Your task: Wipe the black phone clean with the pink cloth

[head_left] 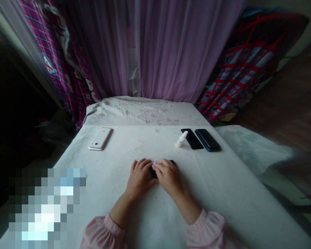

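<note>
Pink sleeves (206, 226) cross the white-covered tabletop (134, 138). Midway between its side edges lies a flat, black phone (153, 174), mostly hidden. Over it the right hand (168, 174) pinches a small pale wad (154, 166) between its fingers; the left hand (138, 177) spreads against the phone, its grip impossible to tell. Purple curtains (168, 52) hang beyond the far edge.
</note>
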The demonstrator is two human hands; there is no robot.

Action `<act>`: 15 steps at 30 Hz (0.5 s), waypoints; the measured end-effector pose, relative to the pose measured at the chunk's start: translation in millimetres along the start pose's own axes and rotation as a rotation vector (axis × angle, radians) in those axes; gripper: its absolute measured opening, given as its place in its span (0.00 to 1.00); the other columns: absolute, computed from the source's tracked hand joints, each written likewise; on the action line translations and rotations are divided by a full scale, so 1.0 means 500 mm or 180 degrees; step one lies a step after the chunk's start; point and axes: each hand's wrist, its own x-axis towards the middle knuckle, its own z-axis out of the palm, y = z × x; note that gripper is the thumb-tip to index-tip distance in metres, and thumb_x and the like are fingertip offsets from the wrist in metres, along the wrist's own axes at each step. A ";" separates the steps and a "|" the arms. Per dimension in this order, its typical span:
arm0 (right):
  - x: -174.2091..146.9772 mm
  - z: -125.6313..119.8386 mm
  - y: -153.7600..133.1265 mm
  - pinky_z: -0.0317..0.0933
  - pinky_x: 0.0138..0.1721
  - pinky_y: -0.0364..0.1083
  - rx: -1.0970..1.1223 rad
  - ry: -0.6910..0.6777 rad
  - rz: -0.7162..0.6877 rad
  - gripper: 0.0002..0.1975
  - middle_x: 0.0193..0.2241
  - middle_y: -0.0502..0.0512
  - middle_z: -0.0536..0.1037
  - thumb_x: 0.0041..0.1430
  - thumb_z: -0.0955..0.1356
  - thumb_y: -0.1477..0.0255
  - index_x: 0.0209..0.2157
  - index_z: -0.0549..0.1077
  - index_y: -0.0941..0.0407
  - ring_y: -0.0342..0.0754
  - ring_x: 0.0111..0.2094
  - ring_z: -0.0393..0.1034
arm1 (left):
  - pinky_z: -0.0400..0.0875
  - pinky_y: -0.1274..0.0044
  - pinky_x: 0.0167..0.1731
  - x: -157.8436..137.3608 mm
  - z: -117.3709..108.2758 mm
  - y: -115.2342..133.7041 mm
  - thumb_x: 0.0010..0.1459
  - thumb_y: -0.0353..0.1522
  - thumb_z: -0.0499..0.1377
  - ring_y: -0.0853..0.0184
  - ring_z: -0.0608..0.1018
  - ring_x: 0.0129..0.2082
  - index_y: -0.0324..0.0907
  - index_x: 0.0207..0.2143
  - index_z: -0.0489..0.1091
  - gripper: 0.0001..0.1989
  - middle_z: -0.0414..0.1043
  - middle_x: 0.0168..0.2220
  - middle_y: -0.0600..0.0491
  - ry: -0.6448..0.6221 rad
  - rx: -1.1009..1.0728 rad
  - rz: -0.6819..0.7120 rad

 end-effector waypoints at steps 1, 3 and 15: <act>-0.002 -0.003 0.009 0.60 0.39 0.43 -0.0007 0.0012 0.0033 0.11 0.32 0.53 0.77 0.63 0.65 0.74 0.33 0.79 0.51 0.46 0.36 0.69 | 0.48 0.51 0.61 0.000 0.000 0.000 0.51 0.40 0.67 0.52 0.65 0.61 0.46 0.55 0.66 0.29 0.68 0.57 0.45 0.0003 -0.0004 -0.0003; -0.009 -0.013 0.037 0.60 0.38 0.43 -0.0071 0.0064 0.0169 0.10 0.33 0.53 0.78 0.62 0.65 0.75 0.34 0.79 0.51 0.46 0.35 0.70 | 0.48 0.51 0.61 0.000 0.000 -0.001 0.50 0.39 0.68 0.52 0.64 0.61 0.46 0.55 0.66 0.30 0.68 0.57 0.45 0.0010 -0.0004 -0.0007; -0.012 -0.019 0.069 0.59 0.36 0.44 -0.0287 0.0249 0.0519 0.11 0.33 0.54 0.78 0.63 0.64 0.75 0.34 0.79 0.53 0.47 0.35 0.69 | 0.47 0.51 0.61 0.000 -0.004 0.004 0.49 0.38 0.68 0.52 0.64 0.61 0.44 0.55 0.66 0.30 0.67 0.58 0.45 -0.0026 -0.0006 -0.0028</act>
